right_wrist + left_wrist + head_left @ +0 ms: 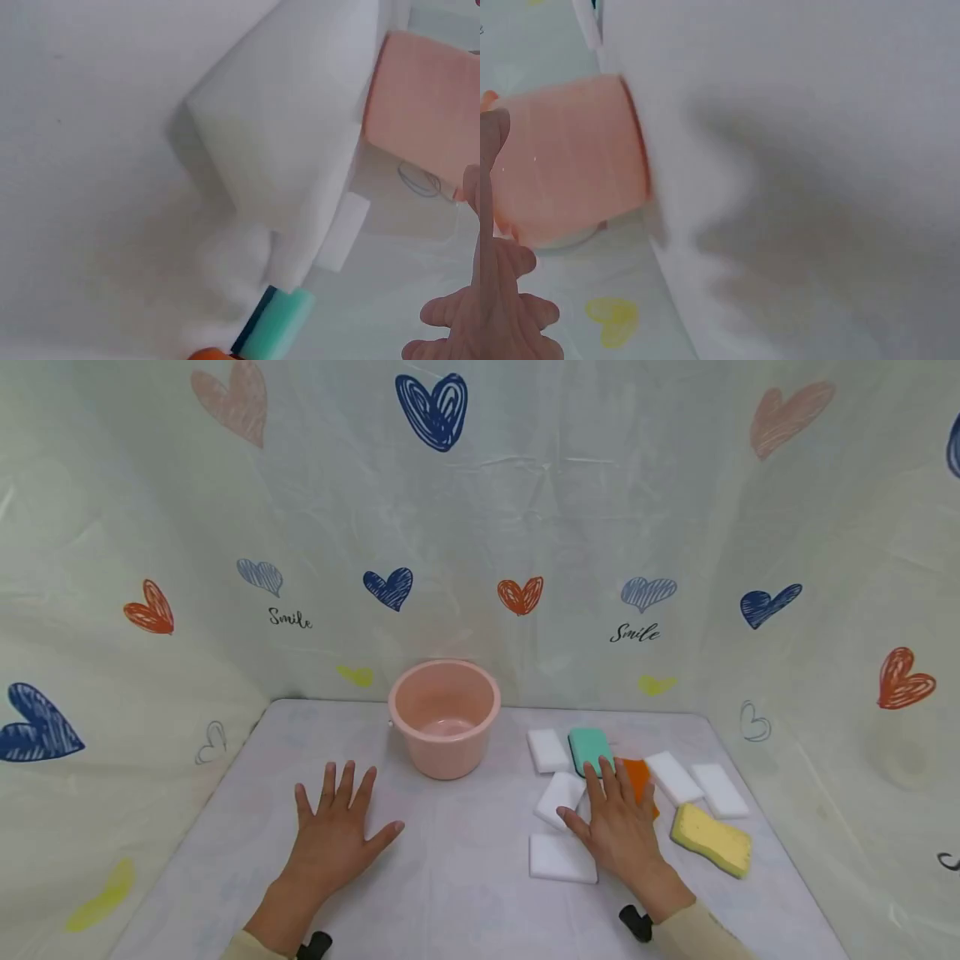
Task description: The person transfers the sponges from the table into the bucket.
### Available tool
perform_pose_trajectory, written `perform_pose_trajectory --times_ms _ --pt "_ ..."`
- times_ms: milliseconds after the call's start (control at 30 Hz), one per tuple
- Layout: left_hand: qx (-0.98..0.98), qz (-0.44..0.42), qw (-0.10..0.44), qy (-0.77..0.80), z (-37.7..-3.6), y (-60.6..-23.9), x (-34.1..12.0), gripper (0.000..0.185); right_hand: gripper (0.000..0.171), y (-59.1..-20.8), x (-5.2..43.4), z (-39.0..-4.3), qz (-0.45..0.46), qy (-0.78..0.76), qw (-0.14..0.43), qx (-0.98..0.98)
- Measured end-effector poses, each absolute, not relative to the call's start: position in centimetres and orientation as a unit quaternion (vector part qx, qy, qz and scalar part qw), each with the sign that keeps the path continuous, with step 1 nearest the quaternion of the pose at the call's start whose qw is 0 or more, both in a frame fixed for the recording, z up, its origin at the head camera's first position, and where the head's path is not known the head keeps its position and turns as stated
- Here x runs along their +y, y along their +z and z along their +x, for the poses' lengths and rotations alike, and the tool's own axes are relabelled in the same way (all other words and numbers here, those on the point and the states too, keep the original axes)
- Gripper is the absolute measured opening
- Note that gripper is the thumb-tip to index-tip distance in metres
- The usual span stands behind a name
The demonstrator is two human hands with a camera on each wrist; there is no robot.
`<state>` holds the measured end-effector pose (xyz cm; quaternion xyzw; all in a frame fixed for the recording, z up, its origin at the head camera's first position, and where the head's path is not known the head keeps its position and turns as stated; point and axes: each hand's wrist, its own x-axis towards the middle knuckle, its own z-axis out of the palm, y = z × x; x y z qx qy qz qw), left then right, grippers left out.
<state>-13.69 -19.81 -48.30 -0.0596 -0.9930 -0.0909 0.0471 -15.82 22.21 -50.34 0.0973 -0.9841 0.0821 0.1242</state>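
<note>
My left hand (335, 827) lies flat and open on the white table (465, 860), fingers spread, a little in front and left of a pink bucket (446, 717). My right hand (617, 822) rests open among sponges, its fingers lying over an orange sponge (639, 774) and reaching a green sponge (590, 749). White sponges sit close by: one under the thumb side (558, 795) and one nearer me (561, 858). In the left wrist view the bucket (570, 161) shows beside my fingers (510, 300). The right wrist view shows a white sponge (289, 142) and the green sponge (277, 324).
A yellow wavy sponge (711, 838) lies right of my right hand. More white sponges (672, 777) (719, 790) (548, 749) lie behind it. Heart-printed sheeting (480, 527) walls the table at the back and both sides.
</note>
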Motion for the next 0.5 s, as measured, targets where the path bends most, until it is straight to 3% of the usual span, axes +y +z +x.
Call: perform_pose_trajectory --times_ms 300,500 --pt "-0.989 -0.075 0.093 -0.09 -17.0 -43.9 -21.1 0.097 0.092 -46.6 20.5 -19.1 0.105 0.091 0.12 -0.983" --pt "-0.988 -0.085 0.088 -0.093 -20.8 -41.3 -20.2 0.092 0.097 -43.8 16.5 -23.0 0.109 0.106 0.093 -0.984"
